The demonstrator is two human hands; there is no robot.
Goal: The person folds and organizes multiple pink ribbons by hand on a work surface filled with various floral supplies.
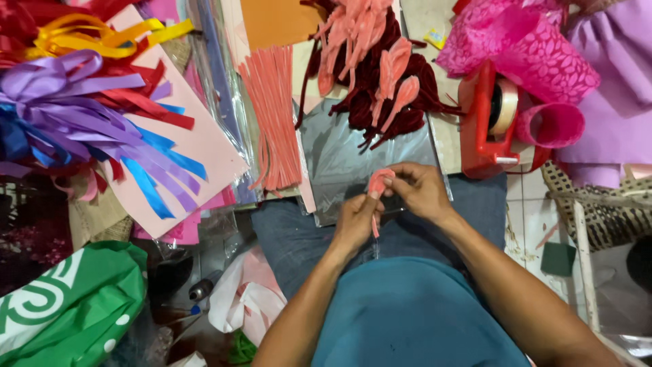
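A salmon-pink pipe-cleaner loop (pixel 377 185) is pinched between both hands over the person's lap, its thin stem hanging down below the fingers. The left hand (pixel 354 221) has its fingers closed on the lower part of the loop and the stem; the right hand (pixel 420 190) has its fingertips closed on the loop's upper edge from the other side. Just beyond the fingers lies a clear plastic sheet (pixel 339 160), and farther out a pile of finished pink loops (pixel 394 75) rests on dark red pipe cleaners (pixel 407 112). Out past the left hand's fingers lies a bundle of straight salmon pipe cleaners (pixel 273 115); beyond that, purple and blue ribbons (pixel 81 115). Out past the right hand's fingers stands a red tape dispenser (pixel 485 126).
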